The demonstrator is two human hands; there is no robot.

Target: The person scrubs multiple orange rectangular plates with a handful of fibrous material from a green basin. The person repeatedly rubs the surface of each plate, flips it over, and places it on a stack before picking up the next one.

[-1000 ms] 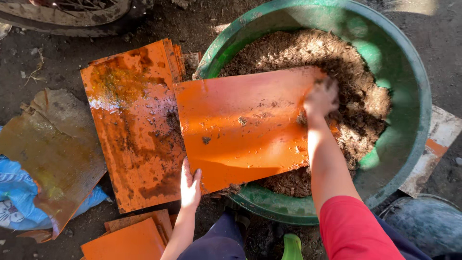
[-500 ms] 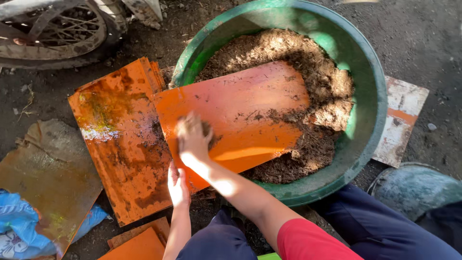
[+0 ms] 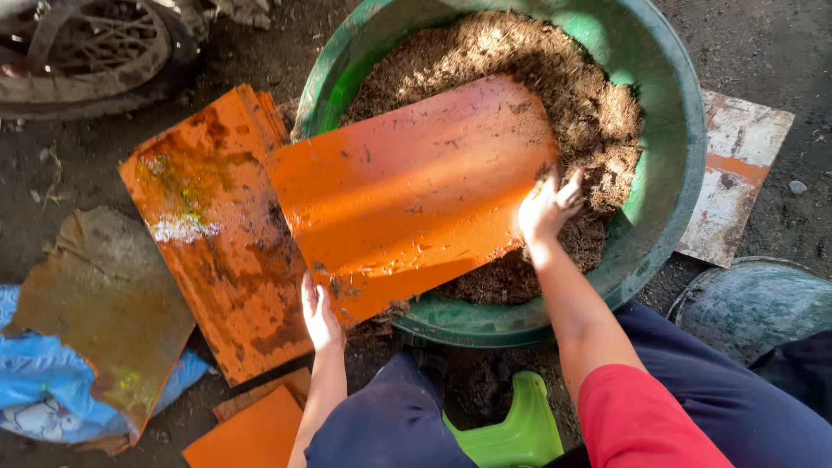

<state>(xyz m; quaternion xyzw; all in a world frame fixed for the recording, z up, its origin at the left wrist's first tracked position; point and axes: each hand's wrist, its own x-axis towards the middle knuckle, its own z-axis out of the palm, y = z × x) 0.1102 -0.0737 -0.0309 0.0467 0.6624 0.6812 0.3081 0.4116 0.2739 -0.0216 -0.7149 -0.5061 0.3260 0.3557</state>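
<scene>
Right hand point(image 3: 548, 208) back at sheet point(image 3: 416, 195) edge

Dark dirt ground point(image 3: 780, 52) under a green tub point(image 3: 685, 173), stacked orange sheets point(image 3: 208, 251), a wheel point(image 3: 78, 43), blue cloth point(image 3: 35, 390).

Orange flat sheet point(image 3: 407, 195), dirt-smeared, lies tilted across green basin point(image 3: 667, 217) rim onto brown soil point(image 3: 555, 78).

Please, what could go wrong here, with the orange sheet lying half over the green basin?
1. The orange sheet rests tilted on the green basin rim; only the left hand steadies its near corner, so it might slide off.
2. The right hand at the sheet's far edge could push brown material over the rim.
3. A bare edge might cut fingers.
</scene>
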